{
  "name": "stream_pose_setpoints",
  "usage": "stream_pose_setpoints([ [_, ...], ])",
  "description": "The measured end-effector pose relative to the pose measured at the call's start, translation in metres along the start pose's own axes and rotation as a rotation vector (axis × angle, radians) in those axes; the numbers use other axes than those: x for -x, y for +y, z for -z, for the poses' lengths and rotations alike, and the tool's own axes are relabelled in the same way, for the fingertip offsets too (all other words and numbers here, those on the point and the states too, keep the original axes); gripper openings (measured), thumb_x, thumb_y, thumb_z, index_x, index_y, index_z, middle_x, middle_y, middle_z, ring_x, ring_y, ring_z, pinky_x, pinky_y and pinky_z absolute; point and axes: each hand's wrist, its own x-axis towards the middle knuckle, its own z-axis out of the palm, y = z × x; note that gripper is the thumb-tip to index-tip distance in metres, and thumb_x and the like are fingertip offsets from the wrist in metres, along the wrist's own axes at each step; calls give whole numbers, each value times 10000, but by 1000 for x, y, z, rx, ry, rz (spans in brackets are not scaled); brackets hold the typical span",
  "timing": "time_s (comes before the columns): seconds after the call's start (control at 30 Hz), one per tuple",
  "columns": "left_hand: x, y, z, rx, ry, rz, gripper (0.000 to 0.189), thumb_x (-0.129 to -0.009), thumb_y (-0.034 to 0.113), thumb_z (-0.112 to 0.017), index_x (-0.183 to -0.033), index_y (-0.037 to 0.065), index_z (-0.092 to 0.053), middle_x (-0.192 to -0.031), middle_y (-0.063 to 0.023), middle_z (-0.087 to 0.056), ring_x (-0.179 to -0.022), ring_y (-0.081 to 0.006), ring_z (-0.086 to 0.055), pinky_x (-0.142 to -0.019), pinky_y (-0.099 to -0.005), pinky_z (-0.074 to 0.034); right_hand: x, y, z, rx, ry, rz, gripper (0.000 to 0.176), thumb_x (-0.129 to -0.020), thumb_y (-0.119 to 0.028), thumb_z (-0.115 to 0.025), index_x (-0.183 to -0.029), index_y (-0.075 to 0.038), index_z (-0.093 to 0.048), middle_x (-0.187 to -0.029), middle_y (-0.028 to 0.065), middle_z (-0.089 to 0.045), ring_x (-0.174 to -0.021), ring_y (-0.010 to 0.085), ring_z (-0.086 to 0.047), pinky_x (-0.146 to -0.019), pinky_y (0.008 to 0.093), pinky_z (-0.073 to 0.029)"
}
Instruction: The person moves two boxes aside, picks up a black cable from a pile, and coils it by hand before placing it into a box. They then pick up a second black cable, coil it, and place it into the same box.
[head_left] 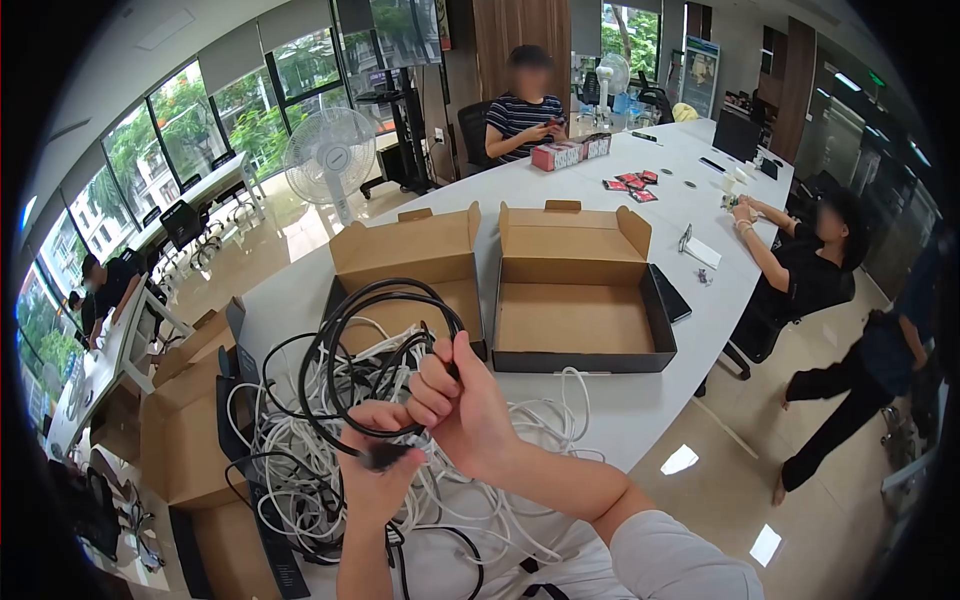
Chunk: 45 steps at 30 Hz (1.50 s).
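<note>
– Holding anything in our right hand?

– Yes. Its fingers are curled tight round the black cable, gripping several loops at once, just in front of the empty box, off its near-left corner.

– And our left hand?

– It sits just below the right one, farther from the empty box. Its fingers are clenched on the same black cable, where the strands bunch together at a dark plug end.

– Where does the cable run from there?

– We see it rise from our two fists in a wide coil, up and to the left of the empty box, and it crosses in front of the second box, which stands touching the empty box's left side with its flaps up.

– What lies under our hands?

– A tangled heap of white cables, spread over the table in front and to the left of the empty box. One white loop reaches the box's front wall.

– Anything else near the box?

– A flat black item leans against its right side. Well behind it lie small red packets, and beyond those a seated person looks down at something in their hands. Another person sits at the table's edge, to the right of the box, with an arm stretched over the top. Far to the left, more cardboard boxes stand off the table.
</note>
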Motion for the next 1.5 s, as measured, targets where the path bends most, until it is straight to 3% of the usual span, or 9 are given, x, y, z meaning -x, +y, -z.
stream_pose_setpoints([
  [0.1, -1, 3, 0, -46, 130, -30, 291, -919, 264, -609, -965, 33, -438, -918, -84, -494, -861, -156, -476, -823, -297, -394, 2, 6, -6, 95, -16, 9, 299, -1031, -361, -347, -847, -128, -381, -677, -20, -346, -621, 125, -380, -636, 289, -378],
  [0.3, -7, 9, 15, 364, 366, -48, 266, -954, 297, -545, -939, 59, -425, -845, -49, -443, -808, -159, -442, -765, -321, -392, 3, 30, 5, 438, -128, 10, 193, -1008, -224, -451, -907, -64, -490, -926, 35, -534, -893, 150, -533, -862, 321, -436],
  [0.47, -8, 33, 27, 681, 376, -50, 205, -1004, 286, -459, -983, 84, -433, -737, 3, -381, -596, -94, -365, -572, -251, -339, 0, 24, 8, 627, -357, -260, 192, -974, -190, -532, -1087, -36, -550, -1011, 32, -595, -909, 101, -565, -761, 273, -495],
  [0.53, -5, 40, 29, 709, 384, -40, 203, -1017, 294, -423, -987, 93, -434, -622, 36, -303, -457, -63, -237, -457, -239, -253, 0, 20, 5, 700, -442, -331, 233, -967, -182, -543, -1151, -40, -535, -1008, 37, -602, -911, 106, -575, -750, 273, -500],
  [0.73, 1, 43, 35, 690, 353, 11, 291, -1024, 375, -361, -946, 101, -422, -534, 46, -227, -420, -68, -172, -421, -250, -181, -1, 5, -7, 713, -251, -99, 351, -974, -176, -520, -1295, -68, -427, -1031, 67, -609, -986, 127, -601, -694, 268, -515],
  [0.97, 1, 47, 40, 710, 188, 84, 328, -1024, 424, -328, -953, 115, -416, -519, 45, -216, -406, -70, -170, -393, -235, -208, -2, 1, 1, 827, -406, -53, 288, -1030, -299, -364, -1038, -39, -486, -734, 43, -568, -688, 140, -616, -565, 218, -436],
  [1.1, 1, 50, 33, 811, 200, 119, 340, -1029, 420, -308, -987, 101, -416, -542, 48, -276, -427, -76, -193, -429, -248, -216, 1, 0, -10, 607, -251, -112, 314, -1033, -320, -345, -862, -72, -433, -601, -24, -375, -513, 110, -432, -511, 232, -353],
  [1.4, 3, 37, 30, 774, 24, 30, 233, -1034, 331, -353, -991, 109, -407, -550, 49, -228, -427, -65, -191, -431, -242, -238, 6, 0, -11, 683, -215, 13, 316, -1028, -300, -356, -802, -81, -377, -603, -20, -320, -501, 85, -333, -476, 240, -331],
  [1.5, 7, 32, 31, 604, 200, 108, 220, -1032, 291, -379, -889, 125, -400, -533, 57, -204, -421, -56, -172, -415, -245, -206, 7, 4, -10, 689, -246, 53, 296, -1029, -281, -376, -828, -66, -407, -588, -39, -328, -491, 50, -347, -444, 214, -313],
])
